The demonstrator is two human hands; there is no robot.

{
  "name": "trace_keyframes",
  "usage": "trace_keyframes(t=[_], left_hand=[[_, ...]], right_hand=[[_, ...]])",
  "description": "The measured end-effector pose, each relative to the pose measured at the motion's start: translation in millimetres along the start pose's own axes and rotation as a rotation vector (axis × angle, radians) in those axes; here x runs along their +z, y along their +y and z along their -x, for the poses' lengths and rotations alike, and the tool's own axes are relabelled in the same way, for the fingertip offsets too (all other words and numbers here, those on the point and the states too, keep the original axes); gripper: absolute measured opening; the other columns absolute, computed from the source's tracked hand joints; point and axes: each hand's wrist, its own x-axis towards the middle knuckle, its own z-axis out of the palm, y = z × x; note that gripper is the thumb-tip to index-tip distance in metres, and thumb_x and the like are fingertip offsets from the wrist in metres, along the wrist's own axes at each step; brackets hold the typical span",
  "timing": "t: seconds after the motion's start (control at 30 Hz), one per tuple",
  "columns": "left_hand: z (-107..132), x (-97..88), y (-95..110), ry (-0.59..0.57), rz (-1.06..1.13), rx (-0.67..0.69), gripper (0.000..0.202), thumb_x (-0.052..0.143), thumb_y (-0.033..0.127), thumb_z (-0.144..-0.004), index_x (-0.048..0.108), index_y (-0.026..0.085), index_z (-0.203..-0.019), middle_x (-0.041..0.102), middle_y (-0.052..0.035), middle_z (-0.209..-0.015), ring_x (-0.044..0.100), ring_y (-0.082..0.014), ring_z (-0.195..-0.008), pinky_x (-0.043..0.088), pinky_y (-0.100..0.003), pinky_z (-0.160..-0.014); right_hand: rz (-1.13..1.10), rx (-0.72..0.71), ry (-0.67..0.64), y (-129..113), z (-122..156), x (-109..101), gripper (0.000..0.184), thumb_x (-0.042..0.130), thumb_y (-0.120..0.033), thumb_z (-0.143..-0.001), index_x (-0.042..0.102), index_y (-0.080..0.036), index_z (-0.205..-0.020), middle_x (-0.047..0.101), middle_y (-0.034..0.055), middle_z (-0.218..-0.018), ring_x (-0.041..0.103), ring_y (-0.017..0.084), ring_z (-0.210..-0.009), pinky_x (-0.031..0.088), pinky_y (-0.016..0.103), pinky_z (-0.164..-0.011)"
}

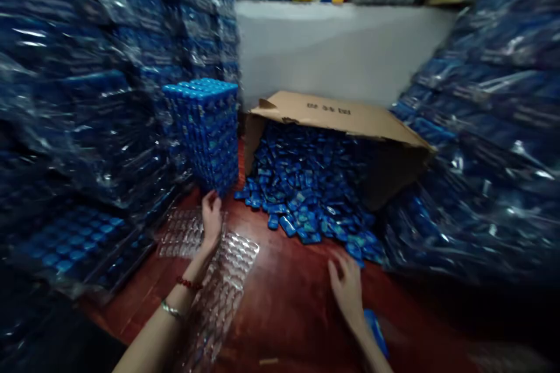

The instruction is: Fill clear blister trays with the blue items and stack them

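My left hand (212,218) is over transparent plastic blister trays (238,256), near the foot of a tall stack of blue packs (205,134). Its fingers are loosely bent and apart, with nothing visible in them. A red bead bracelet and a pale bangle circle that wrist. At the front edge of a heap of small blue packets (301,186), my right hand (347,282) reaches forward, thumb apart from its fingers, and no held object shows. The heap spills out of a cardboard box (341,113) lying on its side. Slight blur softens both hands.
Plastic-wrapped blue stacks rise at the left (109,70) and right (485,145). A white low wall (332,46) stands behind the box. One blue packet (375,332) lies by my right forearm on the reddish surface (280,297). Filled blue trays (74,239) sit at lower left.
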Motion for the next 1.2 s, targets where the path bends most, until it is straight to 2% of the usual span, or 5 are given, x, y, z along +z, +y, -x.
trace_keyframes(t=[0.17,0.43,0.77,1.0,1.2], left_hand=[[51.6,84.9,12.1,-0.574,-0.295,0.128,0.052,0.05,0.046,-0.084,0.05,0.016,-0.127,0.044,-0.0155,-0.135,0.04,-0.0274,-0.128,0.03,-0.042,-0.108],[73.3,175.0,13.1,-0.711,-0.9,0.19,0.054,0.038,0.051,-0.09,0.035,0.031,-0.14,0.03,-0.0111,-0.147,0.018,-0.0352,-0.138,0.017,-0.06,-0.107],[147.7,113.9,-1.5,-0.755,-1.003,0.578,0.036,0.033,0.027,-0.093,0.06,0.02,-0.117,0.047,-0.0117,-0.137,0.028,-0.0327,-0.135,0.019,-0.06,-0.107],[163.4,61.5,11.1,-0.817,-0.673,0.548,0.034,0.034,0.03,-0.095,0.065,0.018,-0.103,0.054,-0.0109,-0.128,0.041,-0.0254,-0.127,0.035,-0.05,-0.105],[185.2,-1.8,20.4,-0.539,-0.769,0.477,0.036,0.039,0.035,-0.092,0.059,0.019,-0.117,0.048,-0.0129,-0.135,0.039,-0.0271,-0.13,0.028,-0.051,-0.109]], right_hand=[[0.27,0.104,0.033,7.0,-73.7,3.0,0.056,0.037,-0.05,-0.086,0.053,-0.014,-0.127,0.041,0.02,-0.134,0.035,0.033,-0.125,0.027,0.057,-0.1],[0.459,0.019,-0.201,-12.6,-65.9,39.2,0.049,0.039,-0.046,-0.091,0.04,-0.03,-0.137,0.043,0.0095,-0.137,0.032,0.028,-0.127,0.028,0.053,-0.102],[0.322,-0.188,-0.337,-10.0,19.6,12.0,0.069,0.052,-0.043,-0.085,0.026,-0.021,-0.144,0.033,0.0098,-0.146,0.025,0.026,-0.135,0.025,0.046,-0.11],[0.15,-0.243,-0.465,-16.5,66.8,-15.2,0.057,0.045,-0.041,-0.09,0.027,-0.03,-0.143,0.031,0.0049,-0.149,0.022,0.025,-0.138,0.024,0.054,-0.108],[0.104,-0.079,-0.047,10.7,83.8,-58.3,0.041,0.039,-0.038,-0.092,0.051,-0.024,-0.128,0.052,0.0106,-0.13,0.039,0.024,-0.128,0.032,0.05,-0.104]])
